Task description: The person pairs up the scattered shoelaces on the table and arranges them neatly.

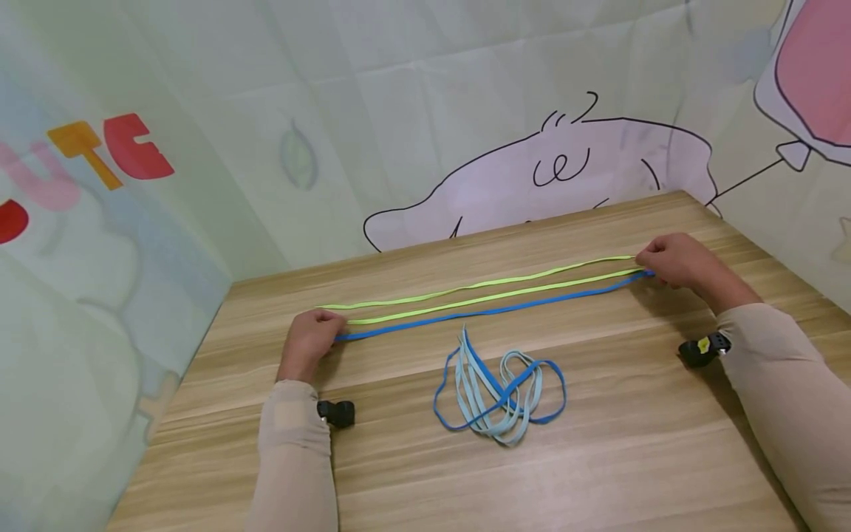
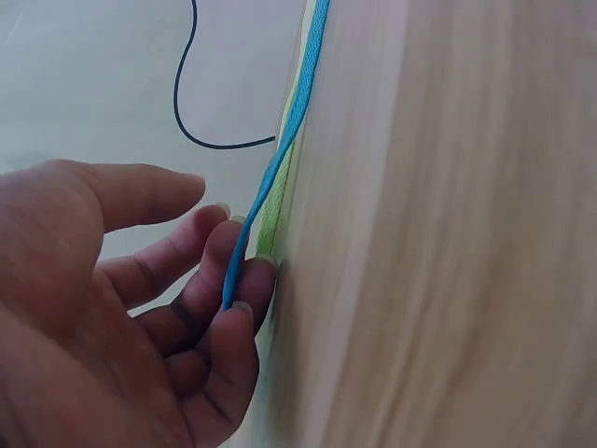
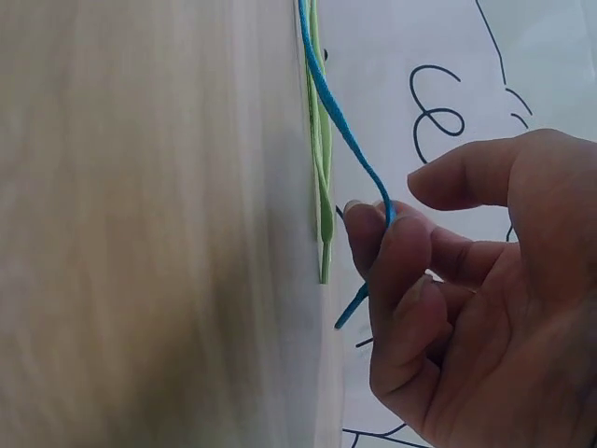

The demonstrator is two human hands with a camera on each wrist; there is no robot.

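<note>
A blue shoelace (image 1: 492, 312) lies stretched between both hands across the table, nearest me of three roughly parallel strands. In the left wrist view, the left hand (image 1: 312, 336) pinches one end of the blue lace (image 2: 297, 103) between curled fingers; its thumb and index finger stand apart. The right hand (image 1: 681, 262) holds the other end; in the right wrist view a short tip of the blue lace (image 3: 351, 306) sticks out below the fingers. Beyond it run two yellow-green lace strands (image 1: 499, 281), their tip (image 3: 325, 266) lying beside the right fingers.
Nearer me, a loose pile of light blue laces (image 1: 510, 442) and a blue lace (image 1: 564, 388) lies on the wooden table (image 1: 399, 480). A printed cloth backdrop (image 1: 432, 96) hangs behind the table and at its sides.
</note>
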